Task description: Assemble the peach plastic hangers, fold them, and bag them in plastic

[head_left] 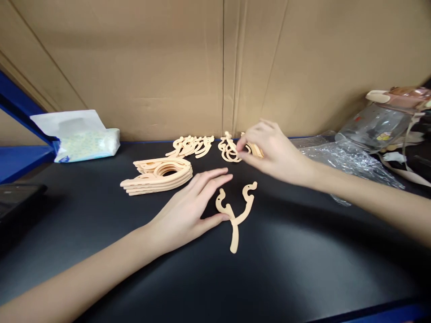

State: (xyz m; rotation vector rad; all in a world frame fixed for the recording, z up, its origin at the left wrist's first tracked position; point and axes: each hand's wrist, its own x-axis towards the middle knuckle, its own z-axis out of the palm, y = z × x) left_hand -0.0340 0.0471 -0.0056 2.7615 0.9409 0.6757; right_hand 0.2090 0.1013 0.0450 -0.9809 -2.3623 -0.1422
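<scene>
A sheet of brown cardboard (151, 67) stands behind the black surface (286, 269). Towards the right edge is a clear bottle (377, 123) with a pinkish lid, with crinkled clear plastic (336, 154) spread beside it; at the far left sits a soft packet (87, 143), its white flap raised.

The left hand (191, 208) lies low over the middle, its grip loose and open, fingers stretched out and the thumb tip against the Y-shaped piece. The right hand (274, 152) reaches to the back, thumb and forefinger close together; it is blurred, and I cannot tell whether its grip has closed on anything.

Beside the left hand is a neat stack (161, 183) of pale frames. The Y-shaped piece (235, 235) lies flat in front, hooked ends pointing away, single tail towards the person. It looks light, stiff and smooth, so it would probably slide easily; the narrow hooks seem the weakest parts. The crossing or the tail looks the best place to hold.

Smallest are the loose curved pieces (205, 148) along the back and the hooked pieces (229, 141) by the right fingertips.
</scene>
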